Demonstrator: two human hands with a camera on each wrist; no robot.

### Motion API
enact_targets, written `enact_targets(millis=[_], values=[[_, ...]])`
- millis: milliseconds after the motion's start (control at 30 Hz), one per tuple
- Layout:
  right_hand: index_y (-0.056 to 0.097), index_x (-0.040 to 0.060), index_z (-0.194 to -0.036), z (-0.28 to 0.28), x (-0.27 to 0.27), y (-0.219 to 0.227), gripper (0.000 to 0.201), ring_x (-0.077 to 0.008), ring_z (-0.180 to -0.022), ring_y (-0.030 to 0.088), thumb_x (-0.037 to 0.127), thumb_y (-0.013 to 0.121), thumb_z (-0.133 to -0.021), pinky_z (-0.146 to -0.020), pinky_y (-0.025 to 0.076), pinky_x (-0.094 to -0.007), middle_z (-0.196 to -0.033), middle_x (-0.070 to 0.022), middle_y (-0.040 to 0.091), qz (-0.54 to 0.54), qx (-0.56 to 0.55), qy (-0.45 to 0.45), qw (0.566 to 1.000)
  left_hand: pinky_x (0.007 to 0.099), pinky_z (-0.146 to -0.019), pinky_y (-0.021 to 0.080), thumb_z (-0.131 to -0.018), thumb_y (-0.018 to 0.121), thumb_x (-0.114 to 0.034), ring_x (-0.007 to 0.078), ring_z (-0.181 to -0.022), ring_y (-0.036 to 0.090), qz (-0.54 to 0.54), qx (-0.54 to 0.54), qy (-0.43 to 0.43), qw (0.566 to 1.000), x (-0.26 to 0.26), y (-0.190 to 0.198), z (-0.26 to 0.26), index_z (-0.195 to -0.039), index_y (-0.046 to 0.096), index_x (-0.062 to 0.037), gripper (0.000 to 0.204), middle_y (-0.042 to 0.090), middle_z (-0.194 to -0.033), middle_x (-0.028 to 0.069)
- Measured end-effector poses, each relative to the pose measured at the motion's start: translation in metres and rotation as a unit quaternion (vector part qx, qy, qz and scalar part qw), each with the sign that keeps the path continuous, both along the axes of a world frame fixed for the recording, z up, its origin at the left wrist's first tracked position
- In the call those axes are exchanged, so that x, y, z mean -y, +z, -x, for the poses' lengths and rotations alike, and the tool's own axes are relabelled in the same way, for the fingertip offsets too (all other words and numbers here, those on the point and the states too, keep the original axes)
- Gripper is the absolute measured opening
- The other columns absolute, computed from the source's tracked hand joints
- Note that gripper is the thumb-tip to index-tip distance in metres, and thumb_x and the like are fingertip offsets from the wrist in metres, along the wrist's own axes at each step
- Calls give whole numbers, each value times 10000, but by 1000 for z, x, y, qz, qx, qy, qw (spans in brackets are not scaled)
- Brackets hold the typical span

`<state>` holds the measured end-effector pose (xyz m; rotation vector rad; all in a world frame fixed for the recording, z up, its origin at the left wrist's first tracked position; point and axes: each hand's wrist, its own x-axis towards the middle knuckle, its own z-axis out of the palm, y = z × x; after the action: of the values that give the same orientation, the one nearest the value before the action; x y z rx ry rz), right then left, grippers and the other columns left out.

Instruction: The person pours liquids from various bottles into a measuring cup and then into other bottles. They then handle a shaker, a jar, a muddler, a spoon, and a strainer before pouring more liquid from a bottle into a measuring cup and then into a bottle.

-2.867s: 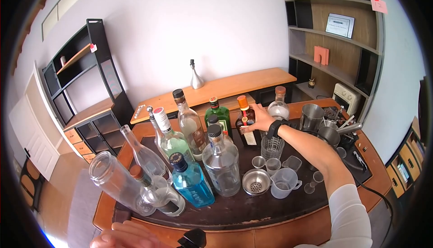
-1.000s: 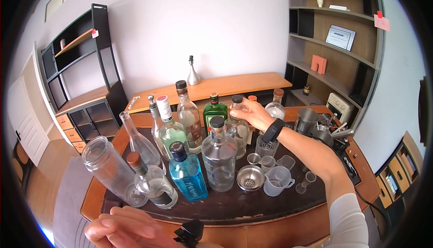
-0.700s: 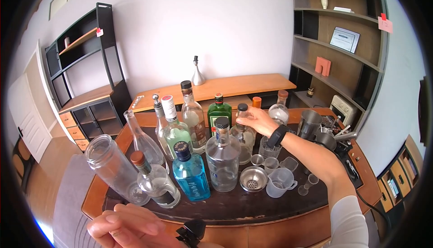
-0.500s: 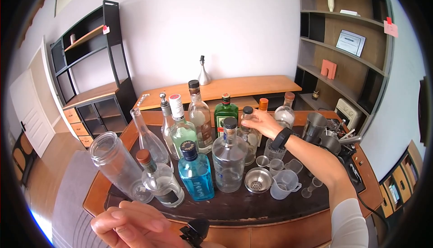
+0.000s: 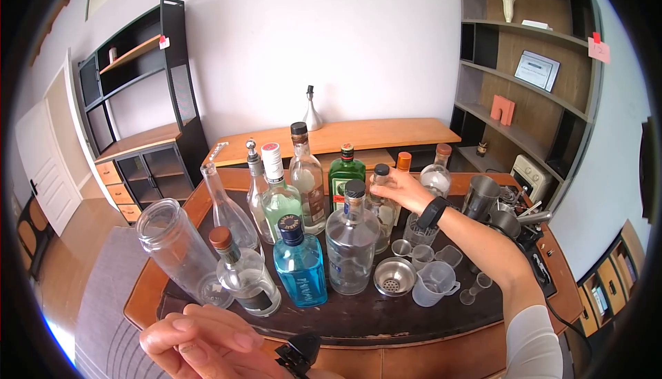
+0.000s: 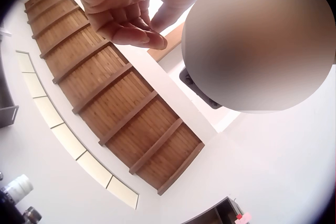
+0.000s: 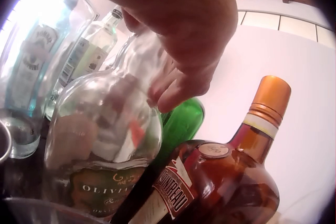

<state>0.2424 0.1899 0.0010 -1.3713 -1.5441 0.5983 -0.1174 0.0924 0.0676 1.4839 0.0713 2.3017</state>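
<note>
My right hand [image 5: 408,191] holds the neck of a clear, dark-capped bottle [image 5: 381,222], which stands behind a larger clear bottle [image 5: 350,255]. In the right wrist view, my fingers curl round the neck of this clear bottle [image 7: 105,129], and part of its label reads "OLIVI". Beside it are a green bottle [image 7: 184,121] and an amber bottle [image 7: 231,176] with an orange cap. My left hand [image 5: 203,344] is low at the front, fingers loosely curled and holding nothing; the left wrist view shows the hand [image 6: 131,8] against the ceiling.
Left of the larger bottle stand a blue bottle [image 5: 301,272], a cork-topped bottle [image 5: 248,284] and a wide glass jar [image 5: 181,255]. To the right are a strainer [image 5: 395,277], a plastic jug [image 5: 434,286], small cups and metal shakers [image 5: 479,200].
My right hand has gone from the orange-capped bottle to the dark-capped clear one, which has shifted right from behind the larger bottle. The orange-capped bottle also stands farther right of the green one.
</note>
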Motion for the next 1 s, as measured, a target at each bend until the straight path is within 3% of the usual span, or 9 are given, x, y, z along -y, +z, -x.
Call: enact_targets(millis=[267,367,433,567,667,700,867,933,1000], values=[[538,-28,-1255,-2,-11,-3,375,-160,-1091,624,176,664,-967,-952,493,-307,-1180,-96,654,-5,-25,-17,1000,173,-426,381,-1063,468,-154,88,-537,480,2,7,0,1000,1,1,-1,-1115,583,-12,190,537,-667,29],[543,-11,-1250,7,-16,-2,328,-139,-1104,615,127,649,-972,-967,491,-298,-1186,-70,645,2,-32,-4,999,241,-443,423,-1049,518,-256,143,-470,502,88,14,3,996,1,-15,5,-998,478,-66,201,543,-561,74],[541,-6,-1251,18,-21,1,310,-131,-1111,609,80,634,-969,-986,487,-299,-1194,-57,637,2,-48,21,999,236,-443,420,-1050,516,-263,142,-467,500,79,10,-1,997,1,-14,4,-1000,479,-64,209,545,-561,75],[553,4,-1275,25,-44,-12,368,-118,-943,633,137,640,-943,-808,536,-292,-1076,-67,658,-45,-31,44,998,224,-436,412,-1051,514,-268,138,-463,504,68,-1,22,997,-2,-15,4,-997,483,-60,218,555,-567,84],[565,1,-1235,30,-57,-15,344,-119,-895,641,155,641,-938,-760,534,-298,-1042,-62,664,-33,-22,72,997,224,-423,391,-1061,492,-247,125,-457,474,71,-1,44,996,-3,-14,3,-1011,490,-52,202,528,-557,74],[590,35,-1134,41,-47,-2,232,-135,-980,630,155,665,-950,-910,490,-307,-1042,-52,683,-18,23,47,998,209,-425,368,-1063,483,-215,112,-481,451,45,1,28,999,-2,-10,0,-1043,521,-42,178,508,-583,53],[611,46,-1087,46,-54,-5,295,-130,-970,622,276,710,-931,-906,483,-310,-1024,-44,679,-28,37,39,998,189,-440,292,-1069,455,-148,84,-535,351,2,9,-5,1000,5,5,-13,-1094,583,-32,175,413,-623,-3],[615,50,-1083,41,-57,-9,311,-127,-972,620,300,714,-928,-909,481,-312,-1018,-41,679,-32,8,63,997,190,-445,306,-1070,452,-150,83,-538,358,6,9,-9,1000,5,3,-11,-1090,581,-32,176,416,-623,0],[585,52,-1158,44,-47,0,321,-128,-1011,614,257,703,-940,-912,482,-300,-1074,-53,671,-14,58,50,997,192,-447,316,-1072,446,-151,84,-541,365,9,9,-7,1000,5,2,-10,-1089,580,-33,180,422,-625,2]])
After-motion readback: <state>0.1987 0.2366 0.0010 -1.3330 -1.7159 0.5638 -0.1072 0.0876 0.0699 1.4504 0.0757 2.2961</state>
